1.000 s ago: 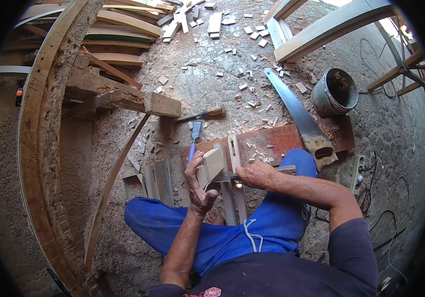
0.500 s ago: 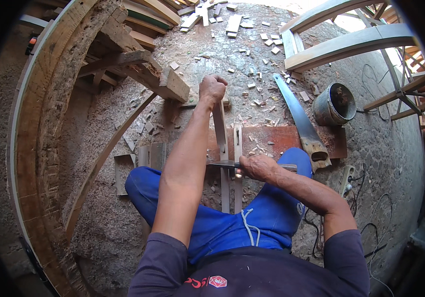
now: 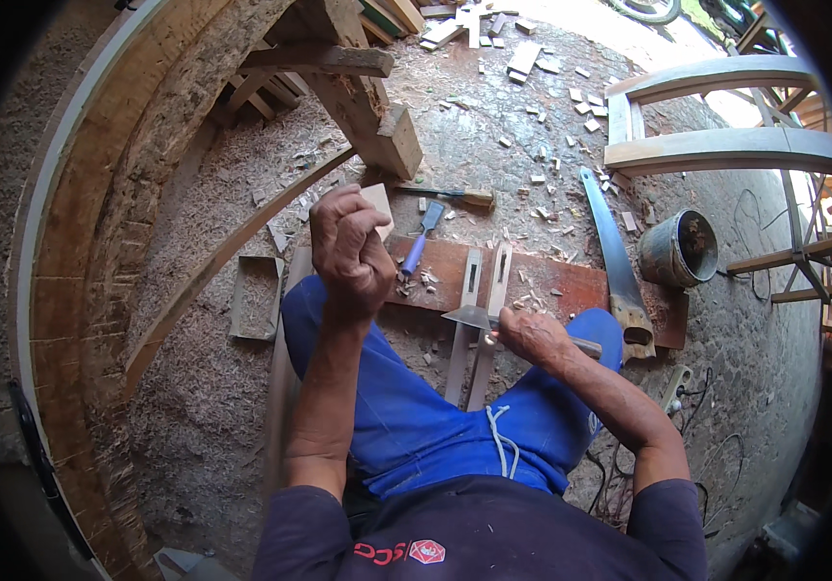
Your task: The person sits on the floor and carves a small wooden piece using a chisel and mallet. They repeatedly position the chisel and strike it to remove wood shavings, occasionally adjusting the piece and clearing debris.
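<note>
A small pale wooden block (image 3: 377,208) is pinched in the fingers of my left hand (image 3: 350,252), raised above my left knee. My right hand (image 3: 532,334) is closed round a wooden-handled tool with a tapered grey metal head (image 3: 471,317); its exact kind is unclear. The head lies over two slotted wooden strips, a left one (image 3: 458,358) and a right one (image 3: 484,360), which run from between my legs onto a reddish-brown board (image 3: 551,276). A purple-handled chisel (image 3: 423,240) rests on the board's far left part, beside a longer wooden-handled tool (image 3: 454,196).
A handsaw (image 3: 609,252) lies right of the strips, near a bucket (image 3: 679,248). Wooden frames (image 3: 726,150) stand at the far right. A large curved timber (image 3: 96,242) bounds the left. Offcuts, shavings, a power strip (image 3: 675,387) and cords cover parts of the floor.
My left hand has come back and left from the far end of the strips, and the block now shows in it. The purple-handled chisel has come into sight. The view has shifted.
</note>
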A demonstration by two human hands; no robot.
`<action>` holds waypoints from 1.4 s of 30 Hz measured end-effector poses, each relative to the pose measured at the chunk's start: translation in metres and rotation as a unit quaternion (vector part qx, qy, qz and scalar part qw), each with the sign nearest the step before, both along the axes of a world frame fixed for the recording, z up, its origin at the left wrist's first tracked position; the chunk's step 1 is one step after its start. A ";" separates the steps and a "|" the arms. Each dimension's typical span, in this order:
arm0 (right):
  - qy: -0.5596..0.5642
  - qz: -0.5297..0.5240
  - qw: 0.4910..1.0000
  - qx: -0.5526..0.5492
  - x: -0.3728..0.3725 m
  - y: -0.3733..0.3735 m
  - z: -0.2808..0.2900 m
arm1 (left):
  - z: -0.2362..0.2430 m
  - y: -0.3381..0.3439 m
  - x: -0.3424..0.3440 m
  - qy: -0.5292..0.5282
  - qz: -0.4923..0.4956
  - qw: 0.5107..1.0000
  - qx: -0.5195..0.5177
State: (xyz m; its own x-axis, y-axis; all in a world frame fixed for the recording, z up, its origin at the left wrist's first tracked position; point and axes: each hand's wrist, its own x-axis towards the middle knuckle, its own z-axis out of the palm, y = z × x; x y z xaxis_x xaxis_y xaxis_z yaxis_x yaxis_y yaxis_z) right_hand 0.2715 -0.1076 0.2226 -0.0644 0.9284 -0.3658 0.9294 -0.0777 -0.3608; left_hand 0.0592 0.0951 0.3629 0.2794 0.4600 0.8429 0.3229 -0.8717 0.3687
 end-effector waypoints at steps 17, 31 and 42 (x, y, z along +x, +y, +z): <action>0.013 -0.045 0.997 -0.064 -0.003 0.004 0.007 | -0.186 0.139 -0.181 0.403 0.343 0.848 -0.028; 0.022 -0.042 0.997 -0.062 -0.003 0.008 0.010 | -0.168 0.117 0.004 0.735 -0.234 0.631 -0.082; -0.005 -0.033 0.999 -0.027 -0.008 0.000 -0.001 | -0.193 0.065 0.043 0.389 -0.142 0.908 -0.057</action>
State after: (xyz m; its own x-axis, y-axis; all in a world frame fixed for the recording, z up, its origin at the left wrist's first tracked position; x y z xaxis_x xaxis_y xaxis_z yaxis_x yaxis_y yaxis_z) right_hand 0.2636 -0.1081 0.2215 0.0004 0.9098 -0.4151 0.9251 -0.1580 -0.3453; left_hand 0.1019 0.1604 0.1695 0.8911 0.3490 0.2901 0.2935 -0.9307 0.2181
